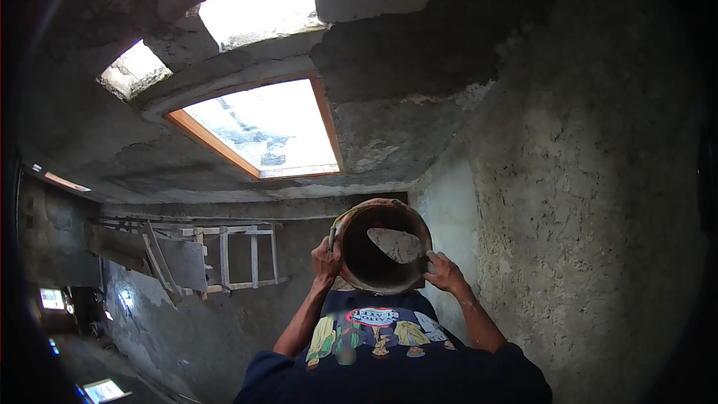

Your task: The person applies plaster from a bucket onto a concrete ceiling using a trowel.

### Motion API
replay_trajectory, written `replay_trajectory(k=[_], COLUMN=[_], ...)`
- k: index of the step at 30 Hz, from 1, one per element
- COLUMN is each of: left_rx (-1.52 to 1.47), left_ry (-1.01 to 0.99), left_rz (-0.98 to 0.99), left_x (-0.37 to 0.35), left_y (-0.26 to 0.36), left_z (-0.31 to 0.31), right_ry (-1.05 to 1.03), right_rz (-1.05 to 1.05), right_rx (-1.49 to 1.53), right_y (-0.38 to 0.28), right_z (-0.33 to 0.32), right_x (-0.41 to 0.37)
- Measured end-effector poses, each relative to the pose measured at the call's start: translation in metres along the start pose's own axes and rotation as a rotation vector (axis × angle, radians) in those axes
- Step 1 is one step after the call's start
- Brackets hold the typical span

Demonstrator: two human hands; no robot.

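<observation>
A round, reddish-brown bucket (pixel 349 258) is held up in front of my chest, its wide mouth facing me. The inside is dark, with a pale, rough grey patch showing deep within. My left hand (pixel 326 262) is closed on the left side of the rim, where a yellowish handle or cord runs along the edge. On the opposite side my right hand (pixel 446 272) grips the rim, its fingers partly hidden by the bucket. Just below the bucket is the dark printed shirt (pixel 374 359) that I wear.
A wooden-framed window (pixel 262 131) lies ahead, with openings above it. A rough plastered wall (pixel 583 217) stands close on the right. To the left is a wooden ladder-like frame (pixel 239 258), with boards (pixel 183 262) beside it.
</observation>
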State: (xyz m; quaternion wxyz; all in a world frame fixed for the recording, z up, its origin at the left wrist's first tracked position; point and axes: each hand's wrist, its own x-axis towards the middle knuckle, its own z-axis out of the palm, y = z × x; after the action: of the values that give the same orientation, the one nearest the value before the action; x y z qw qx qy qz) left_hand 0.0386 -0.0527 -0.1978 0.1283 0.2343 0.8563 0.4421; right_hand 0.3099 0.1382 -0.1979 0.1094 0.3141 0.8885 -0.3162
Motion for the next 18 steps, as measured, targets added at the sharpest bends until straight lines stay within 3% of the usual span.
replay_trajectory(k=[5,9,11,13,18], left_rx=[0.071,0.036,0.068,0.061,0.034], left_ry=[-0.018,-0.065,-0.076,-0.122,-0.165], left_rz=[0.205,0.238,0.295,0.318,0.359], left_x=[0.01,0.009,0.01,0.01,0.002], left_y=[0.005,0.019,0.028,0.033,0.044], left_z=[0.014,0.02,0.023,0.025,0.024], right_ry=[-0.055,0.019,0.153,0.101,0.049], right_rz=[0.26,0.183,0.07,0.109,-0.064], right_rx=[0.065,-0.09,-0.184,-0.211,-0.398], right_y=[-0.017,0.014,0.025,0.01,0.012], right_z=[-0.014,0.0,0.005,-0.012,0.009], right_x=[-0.003,-0.003,-0.003,-0.001,0.014])
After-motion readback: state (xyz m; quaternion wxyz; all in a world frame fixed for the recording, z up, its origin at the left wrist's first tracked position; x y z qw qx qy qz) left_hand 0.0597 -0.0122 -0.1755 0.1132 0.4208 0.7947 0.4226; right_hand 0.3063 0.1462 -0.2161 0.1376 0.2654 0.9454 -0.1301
